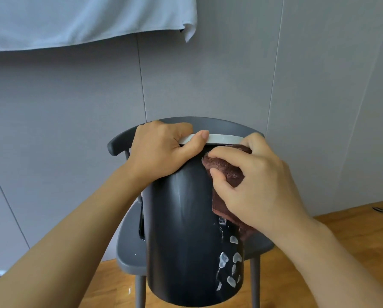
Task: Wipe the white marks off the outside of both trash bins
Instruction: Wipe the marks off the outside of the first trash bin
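Over the grey chair point(128, 252), the black trash bin point(181, 236) was tilted toward the camera. The left hand point(161, 150) clutched its pale rim point(221, 138); the right hand point(252, 185) pressed a brown cloth point(228, 172) against the bin's right side, above the white marks point(228, 263). Behind stood a grey panelled wall point(208, 74); below lay wooden floor point(352, 230).

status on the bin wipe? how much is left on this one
Done: the bin's left and middle wall looks clean. In hand: left hand grips the pale rim while the right hand presses the brown cloth near the top. Left: white marks low on the right side. A second bin is not clearly visible.
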Demonstrator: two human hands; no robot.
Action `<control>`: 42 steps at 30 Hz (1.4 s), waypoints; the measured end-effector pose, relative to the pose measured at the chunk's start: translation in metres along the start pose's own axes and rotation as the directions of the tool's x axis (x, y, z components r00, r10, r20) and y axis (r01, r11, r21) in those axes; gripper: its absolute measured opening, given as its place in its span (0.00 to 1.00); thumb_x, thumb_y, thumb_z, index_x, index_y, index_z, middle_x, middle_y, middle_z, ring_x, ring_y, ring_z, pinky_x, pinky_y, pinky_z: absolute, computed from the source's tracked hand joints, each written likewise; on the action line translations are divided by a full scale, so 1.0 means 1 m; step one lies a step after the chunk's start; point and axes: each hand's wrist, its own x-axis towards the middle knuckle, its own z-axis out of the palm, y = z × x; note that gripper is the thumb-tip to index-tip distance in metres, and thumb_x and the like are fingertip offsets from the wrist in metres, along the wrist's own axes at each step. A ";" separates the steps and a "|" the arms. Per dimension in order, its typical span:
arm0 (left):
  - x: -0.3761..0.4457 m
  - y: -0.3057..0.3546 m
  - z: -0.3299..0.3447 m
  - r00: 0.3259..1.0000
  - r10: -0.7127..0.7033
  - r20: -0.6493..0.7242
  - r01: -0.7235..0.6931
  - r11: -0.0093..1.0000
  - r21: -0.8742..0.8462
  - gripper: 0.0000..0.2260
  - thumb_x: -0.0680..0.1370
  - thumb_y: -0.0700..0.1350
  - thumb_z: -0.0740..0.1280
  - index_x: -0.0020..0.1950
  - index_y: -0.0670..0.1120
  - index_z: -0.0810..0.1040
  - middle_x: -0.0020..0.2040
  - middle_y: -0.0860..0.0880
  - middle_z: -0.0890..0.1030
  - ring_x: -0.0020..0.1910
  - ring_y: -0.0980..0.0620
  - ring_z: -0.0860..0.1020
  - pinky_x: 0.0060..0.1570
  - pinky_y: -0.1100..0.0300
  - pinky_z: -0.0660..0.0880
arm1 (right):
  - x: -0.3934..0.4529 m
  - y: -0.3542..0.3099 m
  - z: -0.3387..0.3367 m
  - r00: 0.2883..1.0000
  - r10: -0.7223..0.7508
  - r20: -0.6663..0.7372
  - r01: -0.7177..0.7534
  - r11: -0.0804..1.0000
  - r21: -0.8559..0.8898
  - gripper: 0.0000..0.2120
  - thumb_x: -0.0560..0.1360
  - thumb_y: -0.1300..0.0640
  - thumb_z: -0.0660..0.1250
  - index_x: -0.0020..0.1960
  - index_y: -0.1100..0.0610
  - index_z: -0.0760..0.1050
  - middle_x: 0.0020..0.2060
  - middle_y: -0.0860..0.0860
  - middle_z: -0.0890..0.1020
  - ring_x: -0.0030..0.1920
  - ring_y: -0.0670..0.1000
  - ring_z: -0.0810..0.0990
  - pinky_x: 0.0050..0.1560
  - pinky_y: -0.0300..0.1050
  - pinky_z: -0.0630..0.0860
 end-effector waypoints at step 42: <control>0.004 -0.013 0.004 0.989 -0.139 0.055 0.141 0.990 -0.020 0.26 0.78 0.64 0.58 0.30 0.47 0.58 0.25 0.48 0.59 0.26 0.50 0.61 0.30 0.55 0.56 | -0.046 0.028 0.007 0.985 -0.039 0.170 0.018 0.992 0.125 0.14 0.77 0.46 0.73 0.63 0.43 0.82 0.53 0.45 0.75 0.49 0.47 0.79 0.44 0.32 0.78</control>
